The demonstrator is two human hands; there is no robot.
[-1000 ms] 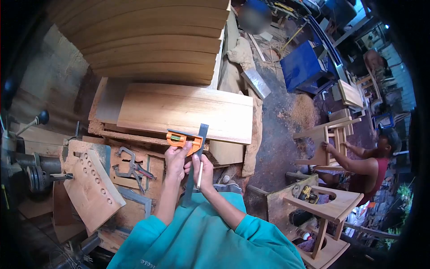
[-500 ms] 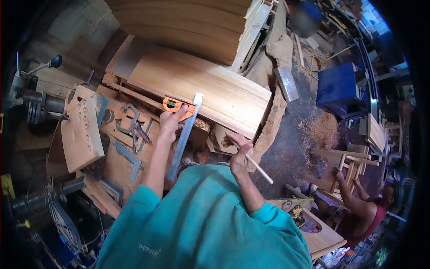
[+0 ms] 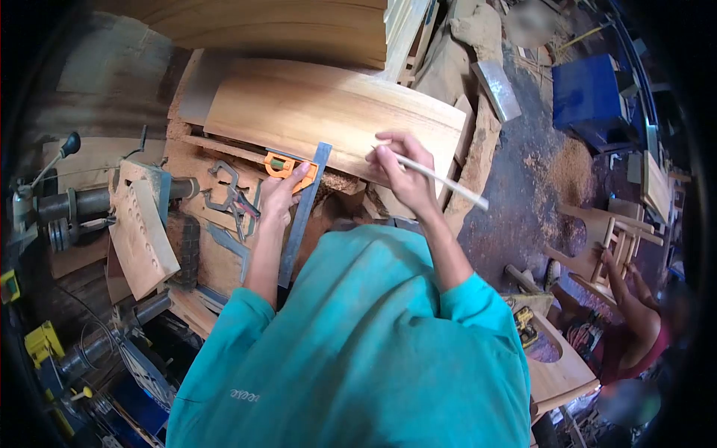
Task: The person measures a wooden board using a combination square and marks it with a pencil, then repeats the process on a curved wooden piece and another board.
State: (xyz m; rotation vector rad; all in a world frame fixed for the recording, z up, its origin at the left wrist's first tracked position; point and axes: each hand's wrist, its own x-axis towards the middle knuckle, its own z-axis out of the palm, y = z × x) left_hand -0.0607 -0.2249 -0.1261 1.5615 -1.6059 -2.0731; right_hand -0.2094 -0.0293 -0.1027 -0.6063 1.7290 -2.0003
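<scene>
My left hand (image 3: 277, 197) is closed on the orange head of a combination square (image 3: 302, 221). The head sits at the near edge of a wide wooden board (image 3: 299, 104). The steel blade crosses that edge, its short end over the wood and its long end pointing back toward my body. Pinched in my right hand (image 3: 411, 179) is a long, pale pencil (image 3: 457, 193). Its tip points left, just over the board near its front edge, a short way right of the blade. The pencil's back end slants down to the right.
Left of the board lie a locking clamp (image 3: 224, 187) and a grey metal square (image 3: 228, 246) on a dusty surface. A drilled wooden block (image 3: 146, 235) is by a machine. Stacked boards (image 3: 261, 30) rise behind. At right, a person (image 3: 631, 321) handles a chair frame (image 3: 609, 254).
My right hand has moved up over the board's near edge, and the pencil tip now points left over the wood. The square stays at the edge in my left hand. My view has shifted slightly.
</scene>
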